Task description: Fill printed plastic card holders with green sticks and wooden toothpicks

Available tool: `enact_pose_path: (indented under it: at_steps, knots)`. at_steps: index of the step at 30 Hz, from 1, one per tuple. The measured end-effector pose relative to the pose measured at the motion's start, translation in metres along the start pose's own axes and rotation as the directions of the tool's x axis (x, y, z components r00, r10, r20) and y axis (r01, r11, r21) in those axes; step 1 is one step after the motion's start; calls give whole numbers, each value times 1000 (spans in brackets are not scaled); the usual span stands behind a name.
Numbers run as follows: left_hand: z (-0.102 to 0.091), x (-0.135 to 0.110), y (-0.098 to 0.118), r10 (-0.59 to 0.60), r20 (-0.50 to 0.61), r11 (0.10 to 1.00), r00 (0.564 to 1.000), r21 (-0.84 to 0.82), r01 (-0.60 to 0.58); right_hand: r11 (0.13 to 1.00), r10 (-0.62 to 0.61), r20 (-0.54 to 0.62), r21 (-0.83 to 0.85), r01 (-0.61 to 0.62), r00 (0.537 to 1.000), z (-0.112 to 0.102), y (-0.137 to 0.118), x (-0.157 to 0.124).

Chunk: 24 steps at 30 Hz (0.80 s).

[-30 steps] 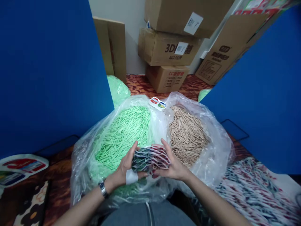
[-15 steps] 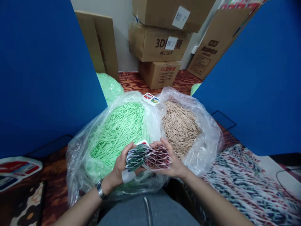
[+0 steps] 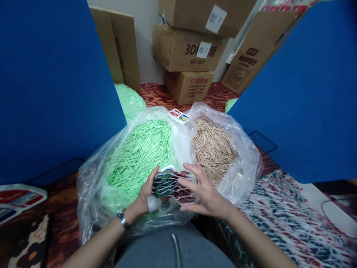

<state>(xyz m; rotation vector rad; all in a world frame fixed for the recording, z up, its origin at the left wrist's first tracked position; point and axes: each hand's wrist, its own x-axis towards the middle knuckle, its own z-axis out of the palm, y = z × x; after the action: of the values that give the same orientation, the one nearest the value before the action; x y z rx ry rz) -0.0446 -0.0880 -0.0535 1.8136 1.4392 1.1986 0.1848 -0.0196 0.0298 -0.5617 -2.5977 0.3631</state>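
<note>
Both my hands are around a stack of small printed pieces [image 3: 167, 186] with wavy, layered edges, held low over the front of two plastic bags. My left hand [image 3: 147, 191], with a white wrap on part of it and a watch at the wrist, grips the left end. At the right end, my right hand [image 3: 202, 190] has its fingers over the front and its thumb below. Beyond my hands, one bag holds light green sticks [image 3: 142, 149] and the other holds tan sticks [image 3: 213, 149]. A two-panel printed piece [image 3: 178, 116] lies between the bags.
Blue panels [image 3: 55, 93] stand on both sides. Cardboard boxes [image 3: 192, 48] are stacked at the back. A multicoloured woven mat [image 3: 281, 219] lies at right; a larger printed piece [image 3: 22, 201] and a flower-patterned item [image 3: 30, 245] are at left.
My right hand has shifted its fingers to the left across the front of the stack, now covering more of its right end. My left hand still holds the other end.
</note>
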Motion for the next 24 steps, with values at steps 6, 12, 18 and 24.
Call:
enact_pose_path:
  at_steps: [6, 12, 18, 24]
  knots:
    - [1, 1, -1, -45, -11, 998, 999, -37, 44, 988, -45, 46, -145, 51, 998, -6, -14, 12]
    - [1, 2, -1, -22, -1, 1000, 1000, -13, 21, 996, 2, 72, -86, 4, 997, -6, -16, 15]
    - [-2, 6, 4, 76, -11, 996, 997, 35, -76, 980, 27, 104, -198, -6, 994, -8, -23, 21]
    - [-1, 2, 0, 94, 37, 995, 995, 40, -95, 960, 20, 139, -279, 19, 990, -12, -36, 29]
